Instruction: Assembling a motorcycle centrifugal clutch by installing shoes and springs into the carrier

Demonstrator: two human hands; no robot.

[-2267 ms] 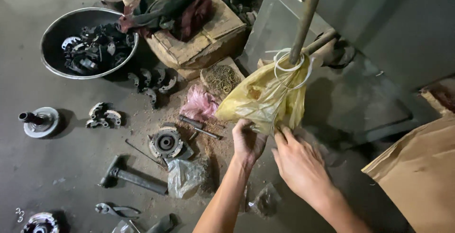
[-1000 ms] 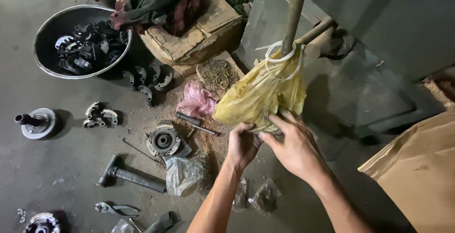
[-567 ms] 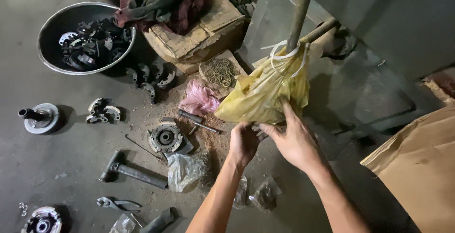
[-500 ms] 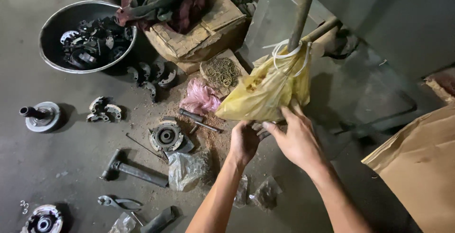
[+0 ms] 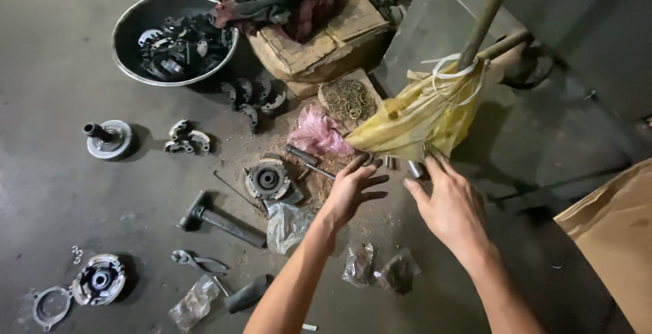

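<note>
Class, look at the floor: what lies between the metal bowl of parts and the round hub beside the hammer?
In the head view, a few loose curved metal shoes lie between the metal bowl and the round hub.

— What lies on the floor (image 5: 61,56)?

— A grey, stained concrete floor. Take the hammer (image 5: 221,218) as the mark: above it a round clutch part (image 5: 267,179), far above a metal bowl (image 5: 173,39), left a shafted disc (image 5: 107,138), below pliers (image 5: 198,261).

— And to its right?

— A crumpled clear bag (image 5: 288,225).
</note>
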